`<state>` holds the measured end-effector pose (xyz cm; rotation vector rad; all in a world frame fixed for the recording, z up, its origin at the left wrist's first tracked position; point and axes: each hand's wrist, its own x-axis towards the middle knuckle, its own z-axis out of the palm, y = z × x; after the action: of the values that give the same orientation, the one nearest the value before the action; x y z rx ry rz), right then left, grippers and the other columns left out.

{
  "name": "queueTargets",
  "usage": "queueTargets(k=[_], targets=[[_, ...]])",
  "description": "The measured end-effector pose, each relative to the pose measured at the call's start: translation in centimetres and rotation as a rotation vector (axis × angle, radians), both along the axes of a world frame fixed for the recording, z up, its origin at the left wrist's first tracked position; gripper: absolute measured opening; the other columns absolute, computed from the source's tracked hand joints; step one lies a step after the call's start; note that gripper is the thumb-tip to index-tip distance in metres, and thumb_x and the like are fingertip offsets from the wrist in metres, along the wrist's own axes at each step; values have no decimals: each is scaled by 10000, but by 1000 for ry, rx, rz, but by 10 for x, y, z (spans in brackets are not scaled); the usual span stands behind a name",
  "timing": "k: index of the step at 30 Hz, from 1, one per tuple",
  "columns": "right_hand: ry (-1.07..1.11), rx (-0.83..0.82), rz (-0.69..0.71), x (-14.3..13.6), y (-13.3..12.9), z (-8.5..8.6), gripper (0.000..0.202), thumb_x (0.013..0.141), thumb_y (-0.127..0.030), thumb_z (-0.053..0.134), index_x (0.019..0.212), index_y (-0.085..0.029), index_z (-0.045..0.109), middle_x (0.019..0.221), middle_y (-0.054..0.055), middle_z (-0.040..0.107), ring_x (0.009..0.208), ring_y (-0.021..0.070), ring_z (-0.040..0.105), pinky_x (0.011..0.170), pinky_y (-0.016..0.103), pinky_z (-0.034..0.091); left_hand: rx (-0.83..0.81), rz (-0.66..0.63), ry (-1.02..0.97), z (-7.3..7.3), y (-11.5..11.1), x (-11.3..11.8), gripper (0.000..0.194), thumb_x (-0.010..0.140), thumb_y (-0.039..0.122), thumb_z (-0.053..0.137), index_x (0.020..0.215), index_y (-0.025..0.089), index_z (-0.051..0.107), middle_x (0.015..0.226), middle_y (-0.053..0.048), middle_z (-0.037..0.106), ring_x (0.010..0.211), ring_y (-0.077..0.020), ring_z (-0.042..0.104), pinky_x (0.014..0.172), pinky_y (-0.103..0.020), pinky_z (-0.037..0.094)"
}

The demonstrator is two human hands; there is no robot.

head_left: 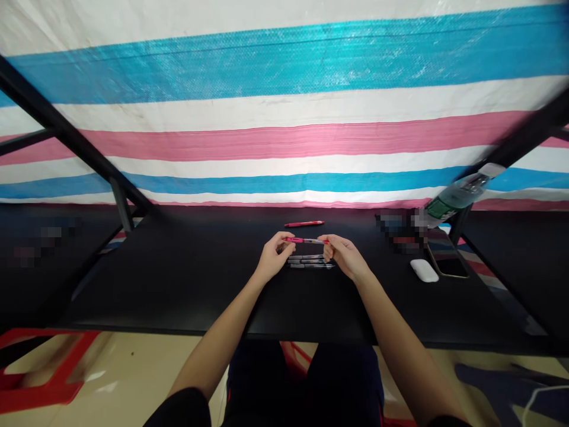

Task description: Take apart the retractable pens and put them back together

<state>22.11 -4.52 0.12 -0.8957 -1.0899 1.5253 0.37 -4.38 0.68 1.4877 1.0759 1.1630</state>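
Between both hands a pen with a pink-red end and a clear barrel (306, 241) is held level, just above the black table. My left hand (274, 255) pinches its pink end, while my right hand (344, 254) grips the other end with thumb and fingers. Behind it, a red pen (304, 223) lies flat on the table. Below the held pen several dark, clear-barrelled pens (311, 265) rest side by side, partly covered by my right fingers.
On the right stand or lie a water bottle (462, 196), tilted in view, a phone (447, 255) and a white earbud case (424, 270). Striped sheeting (284, 136) hangs behind the black table (178, 279). A red stool (57, 379) is at the lower left.
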Motion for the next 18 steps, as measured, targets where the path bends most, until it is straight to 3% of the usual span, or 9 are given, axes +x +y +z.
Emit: queueTargets(k=[4,8,13,18], targets=[[-4,8,-28,1,1,-1,268,804,-398,666,965,-187,706,576,-49,430,523,102,415,518,266,360,3,1,19,0,1,0,204,860,373,574,864,169,585,688,-6,635,636,-124,588,665,-256,471],[12,3,-76,1,2,-3,205,782,-360,682,920,-209,687,604,-41,477,537,104,448,524,266,371,-27,44,71,-1,2,-1,381,900,461,493,660,171,551,553,1,582,553,-121,542,627,-260,453],[51,-3,-150,0,4,0,182,744,-352,705,849,-211,660,584,-37,466,546,105,440,500,250,366,-38,88,-23,-1,4,-2,304,844,451,585,733,168,596,619,-3,610,566,-116,542,601,-252,444],[141,-49,-315,4,8,1,169,670,-305,724,779,-206,641,554,-57,398,519,88,393,445,222,317,-113,162,-163,-3,7,-2,271,804,420,642,858,155,619,720,-35,661,596,-117,566,580,-247,443]])
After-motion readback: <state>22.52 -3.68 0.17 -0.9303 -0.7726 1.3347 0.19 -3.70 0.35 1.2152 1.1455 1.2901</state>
